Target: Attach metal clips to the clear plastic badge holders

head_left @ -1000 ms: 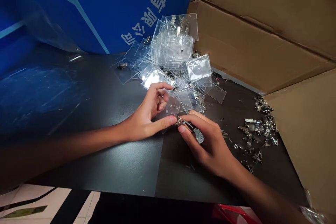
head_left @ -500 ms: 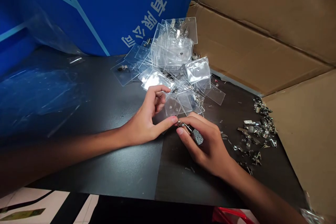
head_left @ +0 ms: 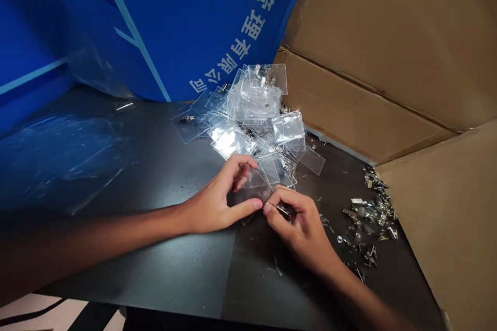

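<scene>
My left hand (head_left: 221,199) is curled around the edge of a clear plastic badge holder (head_left: 254,186), its thumb stretched toward my right fingertips. My right hand (head_left: 297,225) pinches a small metal badge clip (head_left: 285,210) between thumb and forefinger, right at the tip of my left thumb. Fingers cover most of the clip, so whether it is joined to the holder cannot be made out. Just beyond both hands lies a heap of clear badge holders (head_left: 252,103), some with metal clips on them.
A pile of loose metal clips (head_left: 375,212) lies to the right on the dark table (head_left: 174,264). Cardboard (head_left: 349,103) stands along the right, and a blue printed panel (head_left: 155,20) at the back. Clear plastic film (head_left: 66,150) lies at the left.
The view has tilted, so the heap and hands appear lower. My right fingers have closed in more tightly around the clip, which shows less now. My left hand keeps nearly the same pose.
</scene>
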Tool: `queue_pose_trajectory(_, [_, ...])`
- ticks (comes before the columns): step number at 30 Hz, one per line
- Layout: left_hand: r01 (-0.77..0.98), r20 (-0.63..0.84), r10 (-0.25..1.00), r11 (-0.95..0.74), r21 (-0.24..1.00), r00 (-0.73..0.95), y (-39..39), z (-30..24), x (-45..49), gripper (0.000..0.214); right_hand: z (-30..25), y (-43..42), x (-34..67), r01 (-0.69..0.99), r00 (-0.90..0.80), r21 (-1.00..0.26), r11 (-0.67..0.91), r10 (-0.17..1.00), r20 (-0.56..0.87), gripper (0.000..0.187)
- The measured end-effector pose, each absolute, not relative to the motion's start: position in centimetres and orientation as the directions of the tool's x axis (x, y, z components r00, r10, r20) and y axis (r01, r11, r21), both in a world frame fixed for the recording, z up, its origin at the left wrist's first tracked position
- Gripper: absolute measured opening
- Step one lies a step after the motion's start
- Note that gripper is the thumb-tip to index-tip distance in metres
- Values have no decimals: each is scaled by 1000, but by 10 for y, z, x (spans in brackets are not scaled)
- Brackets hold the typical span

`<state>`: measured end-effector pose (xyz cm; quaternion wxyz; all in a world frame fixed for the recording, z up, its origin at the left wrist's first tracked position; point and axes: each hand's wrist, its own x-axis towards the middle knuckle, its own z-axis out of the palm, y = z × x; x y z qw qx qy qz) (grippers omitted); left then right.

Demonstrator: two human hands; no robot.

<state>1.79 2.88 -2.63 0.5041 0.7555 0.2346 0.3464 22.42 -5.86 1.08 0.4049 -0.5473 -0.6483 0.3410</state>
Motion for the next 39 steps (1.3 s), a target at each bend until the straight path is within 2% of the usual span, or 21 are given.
queue_pose_trajectory(3, [-21, 244, 700, -311, 950, 672, 28, -21, 19, 41, 13, -59, 225, 465, -92, -867, 179, 984, 154, 28])
queue_pose_trajectory(5, [-41, 212, 749, -240, 970, 628, 29, -20, 20, 28, 15, -57, 229, 514, -82, -840, 172, 985, 152, 27])
queue_pose_trajectory(9, [-39, 136, 803, -139, 989, 580, 33, -20, 21, 22, 18, -50, 243, 572, 53, -800, 181, 965, 256, 19])
queue_pose_trajectory(12, [-31, 102, 746, -108, 994, 658, 33, -19, 21, 22, 17, -45, 253, 449, 140, -878, 165, 958, 251, 16])
queue_pose_trajectory(15, [-40, 92, 687, -91, 995, 721, 32, -18, 22, 23, 14, -41, 258, 251, 209, -963, 94, 966, 149, 20])
queue_pose_trajectory(18, [-29, 77, 627, -87, 996, 775, 33, -18, 21, 25, 14, -39, 255, 79, 216, -996, 29, 975, 45, 28])
queue_pose_trajectory(22, [-9, 79, 576, -123, 992, 813, 36, -15, 20, 32, 26, -29, 258, 4, 175, -999, -44, 984, -43, 37])
queue_pose_trajectory(25, [9, 103, 562, -193, 981, 820, 37, -12, 20, 33, 44, -3, 274, 115, 154, -992, -44, 988, -26, 37])
queue_pose_trajectory(28, [13, 117, 558, -223, 975, 821, 37, -12, 21, 27, 59, 43, 293, 356, 149, -934, 31, 985, 90, 25])
queue_pose_trajectory(31, [16, 132, 555, -254, 967, 821, 37, -14, 21, 24, 66, 96, 307, 549, 252, -835, 43, 944, 215, 20])
queue_pose_trajectory(35, [10, 159, 550, -292, 956, 820, 38, -17, 21, 24, 60, 146, 310, 611, 373, -792, -3, 883, 284, 22])
queue_pose_trajectory(39, [-2, 188, 538, -326, 945, 822, 37, -15, 20, 23, 48, 153, 312, 676, 380, -737, -5, 859, 343, 26])
